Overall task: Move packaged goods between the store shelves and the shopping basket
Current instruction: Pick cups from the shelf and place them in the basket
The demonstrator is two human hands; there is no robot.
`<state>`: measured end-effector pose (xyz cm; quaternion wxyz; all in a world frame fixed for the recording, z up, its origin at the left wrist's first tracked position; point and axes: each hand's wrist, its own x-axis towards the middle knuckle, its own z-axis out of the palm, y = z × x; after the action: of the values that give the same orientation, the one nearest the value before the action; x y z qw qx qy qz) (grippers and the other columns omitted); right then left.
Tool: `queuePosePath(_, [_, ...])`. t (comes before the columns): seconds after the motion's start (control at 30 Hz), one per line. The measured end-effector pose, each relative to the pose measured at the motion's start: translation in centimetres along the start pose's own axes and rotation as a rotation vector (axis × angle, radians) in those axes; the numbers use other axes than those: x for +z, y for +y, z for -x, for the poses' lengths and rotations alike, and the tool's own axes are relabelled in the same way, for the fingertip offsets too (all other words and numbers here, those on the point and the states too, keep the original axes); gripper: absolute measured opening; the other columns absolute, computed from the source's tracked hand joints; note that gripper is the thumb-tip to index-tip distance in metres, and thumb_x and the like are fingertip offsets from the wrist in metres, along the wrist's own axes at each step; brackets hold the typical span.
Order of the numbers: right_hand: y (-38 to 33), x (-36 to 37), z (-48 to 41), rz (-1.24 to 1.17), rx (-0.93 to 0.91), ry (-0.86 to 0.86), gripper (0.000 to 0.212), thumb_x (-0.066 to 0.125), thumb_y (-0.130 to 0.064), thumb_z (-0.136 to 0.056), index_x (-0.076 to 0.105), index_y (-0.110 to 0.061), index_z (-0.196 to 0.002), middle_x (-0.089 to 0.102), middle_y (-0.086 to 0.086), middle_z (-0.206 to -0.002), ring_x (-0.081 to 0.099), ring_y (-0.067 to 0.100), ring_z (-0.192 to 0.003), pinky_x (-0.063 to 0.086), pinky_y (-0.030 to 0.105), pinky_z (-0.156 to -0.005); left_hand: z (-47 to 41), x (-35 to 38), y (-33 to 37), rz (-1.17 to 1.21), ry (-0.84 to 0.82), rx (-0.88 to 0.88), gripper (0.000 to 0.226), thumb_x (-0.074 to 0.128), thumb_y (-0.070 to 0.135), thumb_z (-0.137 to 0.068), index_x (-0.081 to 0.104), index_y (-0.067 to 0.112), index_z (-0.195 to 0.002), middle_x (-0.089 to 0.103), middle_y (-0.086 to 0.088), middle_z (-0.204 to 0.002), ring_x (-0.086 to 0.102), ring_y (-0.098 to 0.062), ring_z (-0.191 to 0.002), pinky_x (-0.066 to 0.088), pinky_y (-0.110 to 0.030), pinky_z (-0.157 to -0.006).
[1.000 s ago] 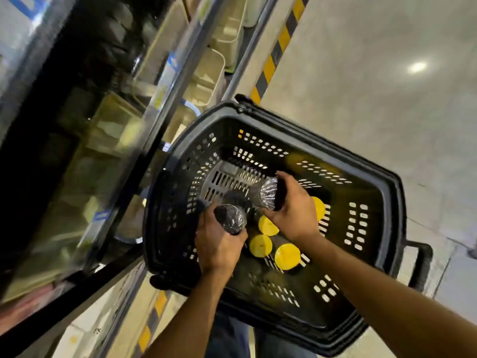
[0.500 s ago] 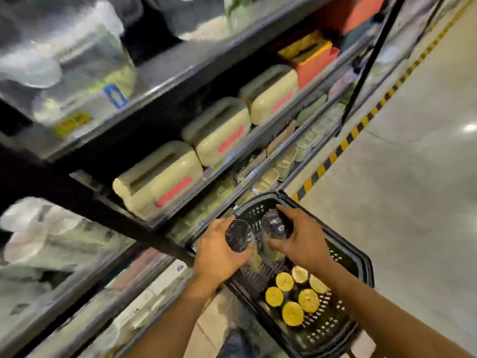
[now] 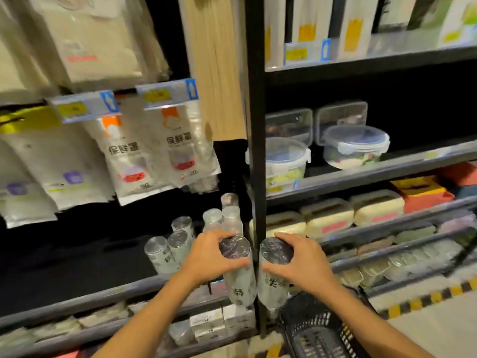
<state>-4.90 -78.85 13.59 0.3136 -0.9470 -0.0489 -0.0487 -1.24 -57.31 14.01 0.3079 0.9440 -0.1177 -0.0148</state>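
Observation:
My left hand (image 3: 209,257) grips a clear wrapped cylindrical pack (image 3: 238,275) near its top. My right hand (image 3: 305,259) grips a second such pack (image 3: 273,280) beside it. Both packs hang upright in front of the black shelf post, level with the dark shelf (image 3: 108,293). Several matching packs (image 3: 178,244) stand on that shelf just left of my left hand. The black shopping basket (image 3: 317,329) sits below my right forearm at the bottom edge; its contents are out of sight.
A black upright post (image 3: 255,156) splits the shelving right behind the two packs. Hanging bags (image 3: 154,151) fill the upper left. Lidded clear containers (image 3: 353,146) and cream boxes (image 3: 327,218) line the right shelves. A yellow-black floor stripe (image 3: 426,301) runs at the lower right.
Both hands have lifted the two packs out of the basket and up to shelf height. The view has swung from the basket up to the shelves.

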Motion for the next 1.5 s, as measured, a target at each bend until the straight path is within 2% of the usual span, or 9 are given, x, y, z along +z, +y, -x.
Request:
queuePosePath(0.13, [-5.7,1.6,-2.0,-0.034,-0.088,-0.038,0.076,0.075,-0.063,-0.061,0.057,-0.028,-0.126,0.065,-0.013,-0.116,0.060,0.004,-0.102,0.045,0.016,-0.082,1.7,-5.7,-3.3,-0.029,0.078,-0.048,0.077,0.080,0.060,-0.058,0.062,0.027,-0.125,0.064,0.011,-0.115,0.058,-0.002,-0.097,0.047,-0.018,-0.084])
queuePosePath(0.33, [-12.7,4.2,-5.5,-0.049,-0.141,0.010,0.073,0.076,-0.057,-0.064,0.057,-0.027,-0.127,0.064,-0.009,-0.118,0.059,0.008,-0.107,0.047,0.023,-0.088,2.2,-12.3,-8.4,-0.007,0.246,-0.118,0.085,0.083,0.058,-0.055,0.058,0.024,-0.128,0.061,0.007,-0.122,0.057,-0.005,-0.104,0.047,-0.022,-0.091])
queuePosePath(0.43, [-15.3,5.7,-7.7,-0.017,-0.136,0.019,0.080,0.075,-0.059,-0.065,0.051,-0.025,-0.134,0.061,-0.009,-0.125,0.057,0.010,-0.111,0.046,0.025,-0.091,1.8,-14.5,-10.7,0.043,0.356,-0.145,0.086,0.085,0.055,-0.054,0.058,0.021,-0.128,0.062,0.003,-0.124,0.058,-0.013,-0.110,0.048,-0.028,-0.094])
queuePosePath(0.63, [-18.9,9.0,-12.1,-0.028,-0.061,0.103,0.082,0.076,-0.053,-0.069,0.047,-0.017,-0.137,0.060,0.001,-0.127,0.056,0.018,-0.115,0.047,0.030,-0.093,-0.8,-16.6,-15.5,0.105,0.492,-0.159,0.085,0.088,0.048,-0.052,0.059,0.018,-0.126,0.062,0.000,-0.122,0.057,-0.016,-0.113,0.044,-0.029,-0.097])
queuePosePath(0.77, [-19.6,10.8,-15.0,-0.026,-0.028,0.160,0.081,0.078,-0.049,-0.068,0.047,-0.018,-0.136,0.062,0.003,-0.124,0.058,0.022,-0.113,0.049,0.037,-0.094,-2.7,-16.1,-18.0,0.152,0.505,-0.171,0.082,0.089,0.043,-0.053,0.059,0.018,-0.125,0.062,0.001,-0.120,0.058,-0.016,-0.110,0.045,-0.029,-0.096])
queuePosePath(1.0, [-18.0,14.1,-21.0,-0.002,-0.008,0.157,0.084,0.080,-0.043,-0.070,0.043,-0.014,-0.140,0.057,0.005,-0.131,0.054,0.023,-0.120,0.045,0.034,-0.097,-6.7,-13.6,-21.6,0.224,0.525,-0.231,0.082,0.089,0.040,-0.052,0.057,0.020,-0.125,0.060,0.005,-0.119,0.058,-0.015,-0.109,0.047,-0.036,-0.098])
queuePosePath(1.17, [-15.8,16.8,-25.5,0.065,0.035,0.130,0.073,0.079,-0.041,-0.072,0.048,-0.014,-0.132,0.065,0.012,-0.112,0.061,0.031,-0.104,0.051,0.039,-0.082,-9.3,-11.0,-23.3,0.211,0.513,-0.302,0.082,0.089,0.041,-0.053,0.058,0.018,-0.126,0.060,0.005,-0.122,0.057,-0.013,-0.110,0.045,-0.029,-0.099])
queuePosePath(1.3, [-14.2,19.1,-28.2,0.052,0.072,0.033,0.072,0.074,-0.039,-0.076,0.045,-0.007,-0.134,0.056,0.016,-0.127,0.055,0.031,-0.115,0.044,0.033,-0.090,-11.1,-9.2,-24.4,0.188,0.473,-0.378,0.080,0.089,0.039,-0.054,0.058,0.018,-0.125,0.060,0.002,-0.122,0.057,-0.015,-0.110,0.041,-0.024,-0.096])
queuePosePath(1.5, [-13.3,22.6,-31.1,0.050,0.165,-0.087,0.064,0.076,-0.046,-0.073,0.058,-0.001,-0.115,0.063,0.019,-0.110,0.059,0.034,-0.105,0.048,0.038,-0.081,-13.8,-6.2,-25.8,0.170,0.396,-0.509,0.082,0.086,0.042,-0.059,0.056,0.014,-0.130,0.059,-0.004,-0.129,0.056,-0.020,-0.117,0.042,-0.030,-0.098])
